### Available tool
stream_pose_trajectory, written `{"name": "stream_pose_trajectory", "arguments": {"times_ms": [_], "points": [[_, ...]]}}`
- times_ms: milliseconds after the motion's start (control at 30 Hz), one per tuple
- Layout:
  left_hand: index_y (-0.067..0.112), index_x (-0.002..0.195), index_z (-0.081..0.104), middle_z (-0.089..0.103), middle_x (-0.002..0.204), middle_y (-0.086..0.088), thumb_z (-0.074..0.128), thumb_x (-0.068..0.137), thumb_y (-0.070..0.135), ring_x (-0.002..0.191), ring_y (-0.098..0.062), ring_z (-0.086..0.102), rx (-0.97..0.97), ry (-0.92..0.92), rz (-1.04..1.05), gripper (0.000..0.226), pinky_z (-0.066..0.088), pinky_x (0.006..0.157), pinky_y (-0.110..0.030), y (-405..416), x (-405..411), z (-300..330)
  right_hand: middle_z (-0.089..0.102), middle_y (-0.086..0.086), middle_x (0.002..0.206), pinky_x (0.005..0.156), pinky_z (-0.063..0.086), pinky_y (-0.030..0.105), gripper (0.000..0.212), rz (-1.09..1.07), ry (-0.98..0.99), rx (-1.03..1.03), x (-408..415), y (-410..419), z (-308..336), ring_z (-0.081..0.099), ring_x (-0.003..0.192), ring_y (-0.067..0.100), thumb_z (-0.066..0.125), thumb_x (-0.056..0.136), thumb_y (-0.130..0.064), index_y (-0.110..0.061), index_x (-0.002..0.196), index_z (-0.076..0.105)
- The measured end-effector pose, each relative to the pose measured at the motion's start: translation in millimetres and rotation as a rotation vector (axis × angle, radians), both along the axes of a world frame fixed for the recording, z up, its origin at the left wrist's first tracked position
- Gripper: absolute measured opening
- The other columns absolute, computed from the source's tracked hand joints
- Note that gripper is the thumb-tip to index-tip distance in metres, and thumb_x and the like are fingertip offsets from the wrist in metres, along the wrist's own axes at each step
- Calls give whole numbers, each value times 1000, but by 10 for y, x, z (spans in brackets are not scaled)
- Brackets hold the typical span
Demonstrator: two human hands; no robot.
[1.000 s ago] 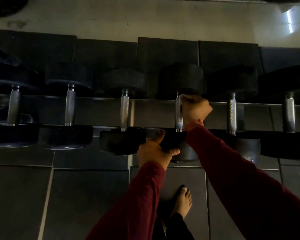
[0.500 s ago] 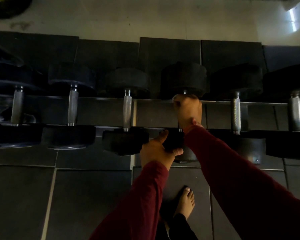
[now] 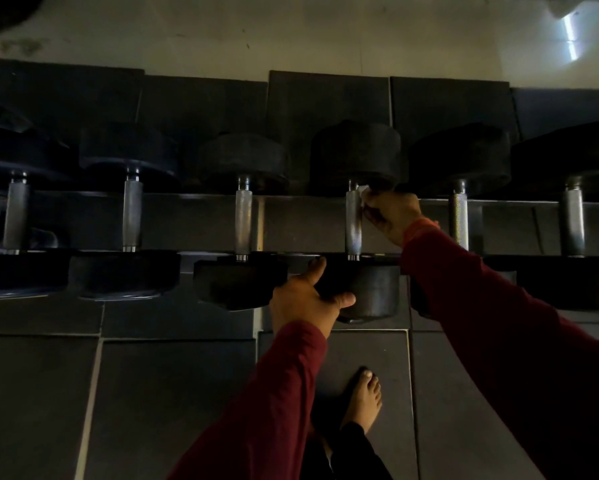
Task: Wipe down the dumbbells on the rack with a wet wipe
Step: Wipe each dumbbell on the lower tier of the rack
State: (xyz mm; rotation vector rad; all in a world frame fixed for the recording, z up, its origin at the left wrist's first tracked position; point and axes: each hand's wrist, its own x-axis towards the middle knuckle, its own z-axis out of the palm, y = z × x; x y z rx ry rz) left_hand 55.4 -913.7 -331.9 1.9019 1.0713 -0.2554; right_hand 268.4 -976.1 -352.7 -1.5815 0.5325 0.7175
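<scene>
Dumbbell (image 3: 354,220), fourth along rack (image 3: 187,196), centre frame. My right hand (image 3: 393,211) pinches wet wipe (image 3: 363,195) against handle top, three o'clock side. Left hand (image 3: 305,301) cups near head. Advice: wrap handle fully, brace firmly.

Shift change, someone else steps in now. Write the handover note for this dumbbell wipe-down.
Left hand: gripping the near head of the fourth dumbbell from the left, steadying it.
Right hand: pinching the white wet wipe against the top of that dumbbell's knurled handle.
All six visible dumbbells sit on the rack.
Done: cannot tell which are already wiped.
Left: finish this handle, then the rest.
</scene>
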Motion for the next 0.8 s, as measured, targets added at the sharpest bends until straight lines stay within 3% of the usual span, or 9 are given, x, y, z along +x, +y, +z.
{"name": "stream_pose_trajectory", "arguments": {"times_ms": [67,133,333,467,533,667,800], "points": [[40,137,55,62,134,8,88,64,50,123,-11,58,9,-4,-10,81,45,106,-26,-2,-3,2,70,5,82,75,60,32,12,110,-56,-131,30,-4,25,70,82,19,75,83,-8,-15,79,66],[39,137,55,62,135,7,88,64,51,124,-12,57,19,-4,-21,81,44,107,-27,1,-3,-7,69,3,78,65,60,25,14,206,-87,-266,67,-21,50,69,74,15,74,82,-10,-16,75,65],[44,136,54,64,132,7,85,61,60,122,-14,59,81,22,-52,83,47,104,-29,8,8,-30,73,6,74,56,56,26,2,377,-46,-420,-99,-194,-72,68,61,11,71,81,-10,-11,80,72],[44,134,56,66,129,6,86,59,60,117,-13,62,55,16,-30,83,50,101,-31,5,0,-58,71,7,97,86,58,38,21,771,-172,-779,-245,-311,-121,69,94,23,71,83,-34,-13,83,71],[42,134,56,65,131,5,87,59,58,119,-13,61,51,5,-23,82,50,102,-32,4,2,-65,70,6,101,88,57,35,23,769,-207,-791,-252,-306,-98,68,98,23,68,86,-36,-13,85,72],[40,135,56,60,137,5,87,61,57,125,-14,57,60,-1,-41,81,46,106,-31,3,5,-72,75,3,81,80,59,31,16,549,-252,-715,-208,-255,-94,72,79,16,69,80,-29,-13,76,73],[39,135,57,59,138,7,89,62,51,125,-12,56,27,-23,-7,80,44,106,-28,-2,-7,-90,73,6,91,88,56,33,25,475,-384,-716,-149,-135,-95,70,89,20,72,81,-34,-12,93,72]]}}
